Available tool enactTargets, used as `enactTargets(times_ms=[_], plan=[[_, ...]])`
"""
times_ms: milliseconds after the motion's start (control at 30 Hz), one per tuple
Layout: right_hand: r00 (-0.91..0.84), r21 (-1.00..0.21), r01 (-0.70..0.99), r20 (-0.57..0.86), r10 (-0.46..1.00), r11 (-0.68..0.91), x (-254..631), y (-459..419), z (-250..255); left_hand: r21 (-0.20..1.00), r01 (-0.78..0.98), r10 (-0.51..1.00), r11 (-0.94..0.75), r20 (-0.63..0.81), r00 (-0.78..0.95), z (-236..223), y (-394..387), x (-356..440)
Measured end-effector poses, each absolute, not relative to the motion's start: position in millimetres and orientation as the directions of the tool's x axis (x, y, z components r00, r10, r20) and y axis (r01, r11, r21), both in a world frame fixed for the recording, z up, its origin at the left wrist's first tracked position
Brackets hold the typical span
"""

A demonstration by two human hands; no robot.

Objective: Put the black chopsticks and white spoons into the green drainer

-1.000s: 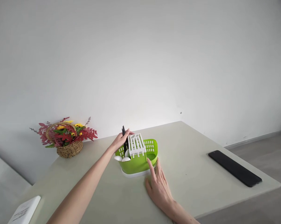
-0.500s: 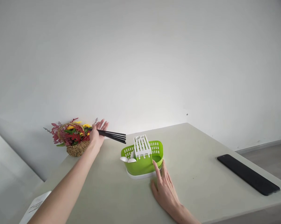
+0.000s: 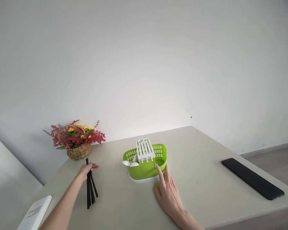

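Several black chopsticks (image 3: 89, 191) are gripped near their upper ends by my left hand (image 3: 87, 170), at the left part of the table. Their lower ends fan out and point toward me. A green utensil basket (image 3: 144, 171) with a white base stands mid-table. White spoons (image 3: 130, 164) stick out of its left side, and a white slatted rack (image 3: 145, 150) sits across its top. My right hand (image 3: 169, 191) has its fingers spread, with fingertips against the basket's front right side; it holds nothing.
A wicker basket of flowers (image 3: 79, 151) stands at the back left by the wall. A long black case-like object (image 3: 252, 179) lies on the right side of the table (image 3: 194, 153). A white box-like object (image 3: 36, 212) is at the left front edge.
My left hand has moved down and left, toward me, with the chopsticks. They now point down toward the table instead of right toward the green basket. My right hand stays at the basket.
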State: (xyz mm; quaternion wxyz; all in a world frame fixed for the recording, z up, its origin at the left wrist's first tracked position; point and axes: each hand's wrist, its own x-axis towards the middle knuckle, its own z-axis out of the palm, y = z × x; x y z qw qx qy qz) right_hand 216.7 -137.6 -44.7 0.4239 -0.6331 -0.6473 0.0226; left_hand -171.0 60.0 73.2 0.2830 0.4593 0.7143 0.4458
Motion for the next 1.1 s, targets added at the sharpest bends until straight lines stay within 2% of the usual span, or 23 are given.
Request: enactTargets(times_ms=[100, 200, 333, 433, 867, 1100], plan=[[0.158, -0.572, 0.796, 0.515, 0.842, 0.2, 217.1, -138.5, -44.5, 0.753, 0.598, 0.895, 0.275, 0.027, -0.446, 55.3, 56.5, -180.8], [0.167, -0.581, 0.79, 0.515, 0.841, 0.199, 216.9, -138.6, -46.0, 0.584, 0.756, 0.894, 0.295, 0.11, -0.434, 43.1, 52.4, -185.9], [0.171, -0.589, 0.782, 0.515, 0.84, 0.202, 216.8, -138.3, -48.8, 0.4, 0.878, 0.895, 0.264, 0.237, -0.378, 28.1, 47.1, -186.2], [0.159, -0.592, 0.781, 0.496, 0.854, 0.198, 217.6, -138.7, -48.9, 0.311, 0.926, 0.909, 0.213, 0.285, -0.305, 19.2, 46.0, -187.5], [0.157, -0.586, 0.788, 0.491, 0.857, 0.191, 217.2, -142.3, -48.4, 0.139, 0.987, 0.98, 0.078, 0.17, -0.101, -8.0, 26.0, -192.4], [0.151, -0.582, 0.791, 0.485, 0.862, 0.189, 217.5, -143.4, -46.9, 0.105, 0.994, 0.991, 0.034, 0.124, -0.047, -5.5, 22.5, -192.1]])
